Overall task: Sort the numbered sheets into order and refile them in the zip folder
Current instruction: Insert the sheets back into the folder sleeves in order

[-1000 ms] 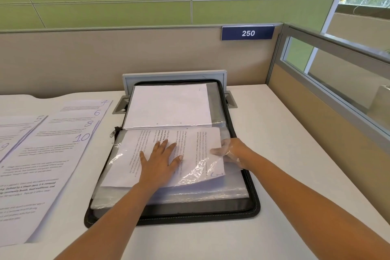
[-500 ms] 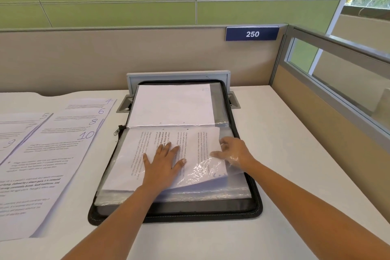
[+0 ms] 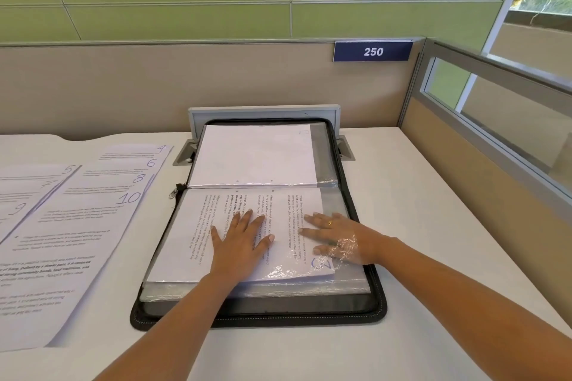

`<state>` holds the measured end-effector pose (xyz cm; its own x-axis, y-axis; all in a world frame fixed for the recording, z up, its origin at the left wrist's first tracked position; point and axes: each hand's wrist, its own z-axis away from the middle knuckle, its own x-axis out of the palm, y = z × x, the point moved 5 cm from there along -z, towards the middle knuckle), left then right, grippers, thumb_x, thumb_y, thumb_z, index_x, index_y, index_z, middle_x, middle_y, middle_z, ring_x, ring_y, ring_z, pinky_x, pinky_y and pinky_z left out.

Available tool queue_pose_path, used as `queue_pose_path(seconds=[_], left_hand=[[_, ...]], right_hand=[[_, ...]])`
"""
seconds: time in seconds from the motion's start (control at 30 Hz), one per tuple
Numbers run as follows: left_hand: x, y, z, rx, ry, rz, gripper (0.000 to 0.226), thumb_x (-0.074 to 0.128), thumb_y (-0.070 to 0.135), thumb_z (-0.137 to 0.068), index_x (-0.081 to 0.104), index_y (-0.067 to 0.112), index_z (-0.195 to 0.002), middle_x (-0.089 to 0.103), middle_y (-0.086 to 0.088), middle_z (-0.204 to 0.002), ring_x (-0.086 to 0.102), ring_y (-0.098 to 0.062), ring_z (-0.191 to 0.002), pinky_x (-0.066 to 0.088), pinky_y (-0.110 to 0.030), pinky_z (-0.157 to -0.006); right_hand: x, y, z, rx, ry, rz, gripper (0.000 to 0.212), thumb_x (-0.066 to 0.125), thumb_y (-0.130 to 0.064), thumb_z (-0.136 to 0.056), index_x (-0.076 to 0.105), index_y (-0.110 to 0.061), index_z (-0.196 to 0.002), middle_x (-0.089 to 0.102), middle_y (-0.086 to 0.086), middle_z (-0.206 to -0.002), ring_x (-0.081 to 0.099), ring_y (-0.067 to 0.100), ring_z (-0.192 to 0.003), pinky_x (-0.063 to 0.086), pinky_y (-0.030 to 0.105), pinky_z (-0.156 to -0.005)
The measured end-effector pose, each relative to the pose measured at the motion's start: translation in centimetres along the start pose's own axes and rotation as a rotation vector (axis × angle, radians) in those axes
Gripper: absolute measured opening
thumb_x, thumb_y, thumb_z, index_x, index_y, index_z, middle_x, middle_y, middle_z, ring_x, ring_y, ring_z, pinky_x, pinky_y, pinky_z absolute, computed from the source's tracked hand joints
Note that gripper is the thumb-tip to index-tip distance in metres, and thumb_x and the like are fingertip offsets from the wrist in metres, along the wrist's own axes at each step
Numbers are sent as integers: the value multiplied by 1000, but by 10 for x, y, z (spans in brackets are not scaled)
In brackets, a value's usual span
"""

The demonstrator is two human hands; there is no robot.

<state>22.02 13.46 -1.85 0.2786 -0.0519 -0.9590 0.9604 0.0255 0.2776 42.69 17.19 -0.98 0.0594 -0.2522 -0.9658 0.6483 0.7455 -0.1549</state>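
Observation:
A black zip folder (image 3: 376,303) lies open on the white desk, with clear sleeves on both halves. The far half holds a blank-side sheet (image 3: 253,155). On the near half lies a printed sheet (image 3: 195,235) with a blue "3" at its near right corner, partly inside a clear sleeve. My left hand (image 3: 241,241) presses flat on its middle, fingers spread. My right hand (image 3: 334,235) lies flat on the sheet's right part, under the sleeve's shiny plastic. To the left, loose sheets are fanned: 4, 6, 8, 10 (image 3: 77,241) and 5, 7, 9 (image 3: 18,195).
A beige partition with a blue "250" sign (image 3: 373,52) backs the desk, and a glazed partition (image 3: 495,120) closes the right side. A grey cable hatch (image 3: 263,111) stands behind the folder. The folder's zip pull (image 3: 173,193) hangs at its left hinge.
My right hand has slid left from the sleeve's right edge over the sheet and now lies flat under the plastic. The sheet lies flatter. My left hand has stayed in place.

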Motion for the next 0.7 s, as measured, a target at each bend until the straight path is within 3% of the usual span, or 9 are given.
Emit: queue_pose_path(seconds=[0.2,0.43,0.5,0.57,0.63,0.7], left_hand=[[-1,-3,-1,-14,-11,-24,80,6,65,-76,12,35,-149,0,9,-159,-4,-14,-146,-5,-57,-112],[2,-6,1,-7,-13,-34,62,19,61,-95,13,33,-150,0,7,-159,-4,-14,-146,-6,-56,-112],[1,-5,4,-2,-8,-5,64,18,64,-92,16,33,-149,2,9,-159,-3,-13,-146,-7,-55,-113],[-2,-3,8,36,16,48,84,9,78,-76,25,34,-146,8,11,-158,2,-10,-146,-6,-54,-113],[-7,3,14,162,85,137,106,0,93,-61,37,34,-141,20,16,-154,12,-4,-143,-5,-51,-114],[-16,14,22,362,132,240,101,6,94,-64,46,33,-134,30,23,-144,24,4,-135,3,-43,-118]], right_hand=[[-5,-2,-16,-85,-92,17,58,26,-51,-96,10,-34,-149,-10,-7,-155,-15,4,-138,-10,26,-112],[-2,3,-16,-90,-29,-42,56,29,-50,-96,16,-35,-148,-6,-14,-153,-12,2,-140,-8,23,-113],[0,3,-10,-35,52,-242,56,35,-49,-92,32,-30,-144,9,-17,-150,1,1,-141,-2,21,-116],[-4,4,1,90,209,-621,42,46,-40,-90,54,-25,-129,38,-15,-141,28,1,-136,17,24,-116],[-10,5,16,193,347,-991,25,51,-27,-93,64,-22,-114,61,-11,-121,53,3,-119,41,24,-104],[-15,2,28,243,381,-1241,26,44,-25,-98,68,-19,-107,72,-2,-104,62,11,-110,49,28,-94]])
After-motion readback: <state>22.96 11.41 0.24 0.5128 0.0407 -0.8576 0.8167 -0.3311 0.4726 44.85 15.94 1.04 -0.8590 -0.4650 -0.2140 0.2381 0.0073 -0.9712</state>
